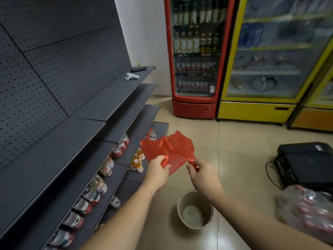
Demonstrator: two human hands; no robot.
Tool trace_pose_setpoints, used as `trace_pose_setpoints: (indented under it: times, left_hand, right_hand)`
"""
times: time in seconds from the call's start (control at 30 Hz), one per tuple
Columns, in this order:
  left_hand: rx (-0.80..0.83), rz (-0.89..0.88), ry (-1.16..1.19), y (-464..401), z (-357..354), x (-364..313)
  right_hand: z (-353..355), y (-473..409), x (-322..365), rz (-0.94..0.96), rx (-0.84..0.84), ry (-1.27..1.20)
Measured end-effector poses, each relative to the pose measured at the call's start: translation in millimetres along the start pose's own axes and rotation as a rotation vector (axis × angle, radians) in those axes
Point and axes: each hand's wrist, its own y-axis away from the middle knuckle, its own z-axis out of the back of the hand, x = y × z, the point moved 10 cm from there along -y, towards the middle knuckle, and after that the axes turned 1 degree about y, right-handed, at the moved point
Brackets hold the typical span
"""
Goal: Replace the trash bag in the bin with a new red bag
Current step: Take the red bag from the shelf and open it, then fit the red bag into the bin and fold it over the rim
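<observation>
Now the thin red plastic bag (168, 150) hangs in the air, above the round grey bin (195, 210) on the tiled floor (234, 156). The left hand (157, 167) and the right hand (200, 170) each pinch one edge of it, a little apart. The bin looks bare inside. To do this well, pull the edges wider so the mouth opens, then lower it over the rim.

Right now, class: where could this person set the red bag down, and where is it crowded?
Free: the top shelf short of the white controller, and the floor tiles between bin and red fridge. Crowded: lower shelves packed with bottles; black case and clear sack at right.
</observation>
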Motion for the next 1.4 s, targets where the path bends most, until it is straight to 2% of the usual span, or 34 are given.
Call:
trace_pose_setpoints:
  times: [0.37, 0.5, 0.73, 0.93, 1.2, 1.4]
  left_hand:
    - [0.274, 0.130, 0.072, -20, -115, 40]
    - [0.405, 0.184, 0.118, -34, -159, 76]
    - [0.511, 0.277, 0.148, -67, -218, 153]
    - [0.514, 0.311, 0.107, -98, -277, 222]
    - [0.441, 0.314, 0.080, -139, -351, 309]
    - [0.378, 0.303, 0.057, -170, -387, 360]
  right_hand:
    - [7, 0, -109, -0.290, 0.119, 0.156]
    - [-10, 0, -144, -0.396, 0.141, 0.199]
    - [-56, -2, -208, -0.539, 0.178, 0.194]
    - [-111, -13, -285, -0.572, 0.205, 0.179]
    - [-189, -27, -402, -0.582, 0.213, 0.205]
    - [-240, -44, -465, -0.552, 0.191, 0.209]
